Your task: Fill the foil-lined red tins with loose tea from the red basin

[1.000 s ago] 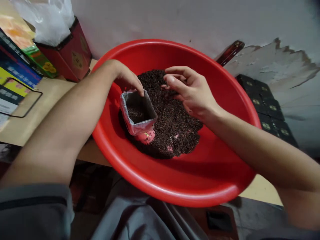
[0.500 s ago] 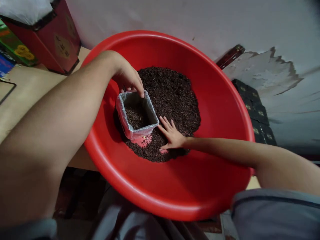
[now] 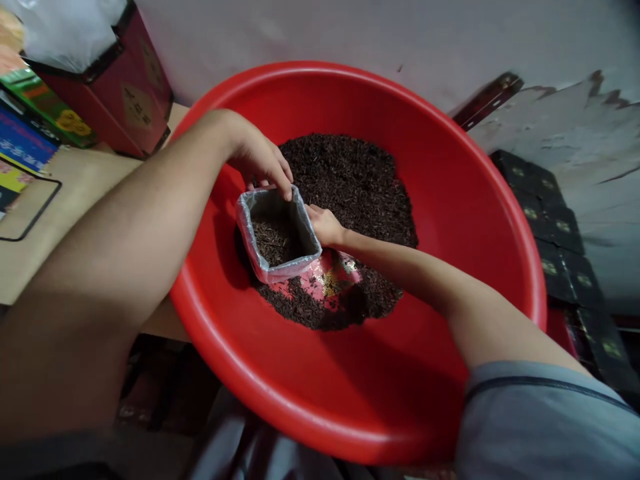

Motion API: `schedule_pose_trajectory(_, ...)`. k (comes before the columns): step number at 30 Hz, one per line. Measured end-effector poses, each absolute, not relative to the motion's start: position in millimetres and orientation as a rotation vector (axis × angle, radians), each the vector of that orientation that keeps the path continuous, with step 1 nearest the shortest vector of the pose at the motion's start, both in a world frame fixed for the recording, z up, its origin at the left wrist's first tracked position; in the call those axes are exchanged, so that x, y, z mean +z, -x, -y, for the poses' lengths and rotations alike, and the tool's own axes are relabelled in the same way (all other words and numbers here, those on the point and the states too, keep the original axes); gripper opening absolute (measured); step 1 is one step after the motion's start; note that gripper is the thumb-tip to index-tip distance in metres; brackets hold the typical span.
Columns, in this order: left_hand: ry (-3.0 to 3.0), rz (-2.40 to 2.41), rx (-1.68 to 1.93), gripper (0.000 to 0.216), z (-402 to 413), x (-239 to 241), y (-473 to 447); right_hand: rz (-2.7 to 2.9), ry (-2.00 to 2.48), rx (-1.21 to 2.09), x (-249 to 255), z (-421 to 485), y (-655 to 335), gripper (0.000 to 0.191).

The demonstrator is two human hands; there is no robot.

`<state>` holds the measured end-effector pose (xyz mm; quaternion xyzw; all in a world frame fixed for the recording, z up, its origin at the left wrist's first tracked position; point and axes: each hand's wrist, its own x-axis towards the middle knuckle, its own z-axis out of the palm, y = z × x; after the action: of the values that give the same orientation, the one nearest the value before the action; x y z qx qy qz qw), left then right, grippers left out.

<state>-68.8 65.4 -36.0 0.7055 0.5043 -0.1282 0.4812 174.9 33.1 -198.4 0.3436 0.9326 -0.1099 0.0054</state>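
Observation:
A square box (image 3: 244,230) with a clear plastic bag lining stands tilted in a big red basin (image 3: 450,200). Dark dried bits like loose tea leaves (image 3: 350,173) cover the basin's floor, and some lie inside the box. My left hand (image 3: 267,163) is closed on the box's far rim, thumb over the edge. Against the box's right side is my right hand (image 3: 324,225), low among the leaves; its fingertips are hidden behind the box. A patterned pink patch (image 3: 330,277) of the basin's floor shows below my right wrist.
A maroon box (image 3: 125,100) stuffed with clear plastic (image 3: 75,33) stands on the table (image 3: 80,193) at left, beside colourful packages (image 3: 30,143). Black boxes (image 3: 555,220) are stacked at right. The wall (image 3: 350,33) behind has peeling paint.
My right hand has slid up and left through the leaves to the box's side, baring more patterned floor. It was spread flat before. My left hand keeps hold of the rim.

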Motion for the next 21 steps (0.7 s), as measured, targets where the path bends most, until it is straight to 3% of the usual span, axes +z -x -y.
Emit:
schedule_pose_trajectory(4,-1.707,-1.201,-0.272,0.06,-67,-39,75,-3.018,-1.363,-0.582,-180,-39,-168,0.041)
schedule_pose_trajectory(10,-1.682,-1.165,-0.225,0.057,-71,-48,78,-3.229,-1.762,-1.276,-110,-28,-176,0.036)
schedule_pose_trajectory(15,-1.635,-1.23,-0.188,0.052,-64,-39,78,-3.164,-1.737,-1.936,-51,4,-151,0.054)
schedule_pose_trajectory(21,-1.588,-1.223,-0.2,0.049,-45,-28,77,-3.134,-1.747,-2.559,-28,23,-100,0.044)
